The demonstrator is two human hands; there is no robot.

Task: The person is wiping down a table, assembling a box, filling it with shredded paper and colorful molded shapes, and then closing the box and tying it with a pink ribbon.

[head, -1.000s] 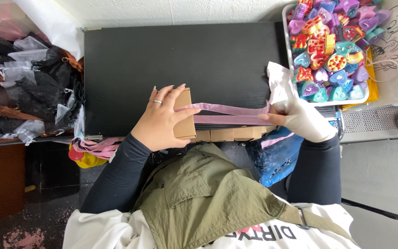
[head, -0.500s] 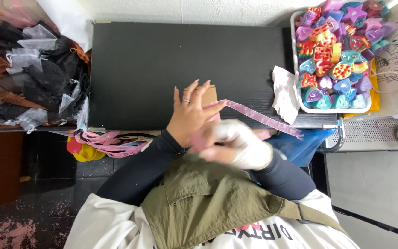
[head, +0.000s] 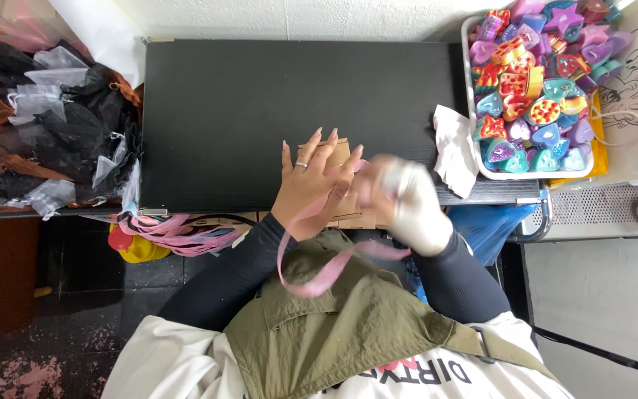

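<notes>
A small brown cardboard box (head: 334, 157) sits at the front edge of the black table (head: 260, 103). My left hand (head: 311, 185) lies flat on it, fingers spread, a ring on one finger. A pink ribbon (head: 319, 277) loops down from the box over my olive vest. My right hand (head: 400, 199), in a white glove and blurred by motion, is closed on the ribbon just right of the box.
A white tray (head: 481, 171) full of colourful heart and star shaped pieces stands at the right, with a white cloth (head: 453, 148) beside it. Black, brown and clear organza pouches (head: 46, 125) pile up on the left. More pink ribbons (head: 179, 233) hang below the table edge.
My right hand has swung from the far right to beside the box, then slightly right again. The ribbon, first stretched across the box, now hangs in a loose loop.
</notes>
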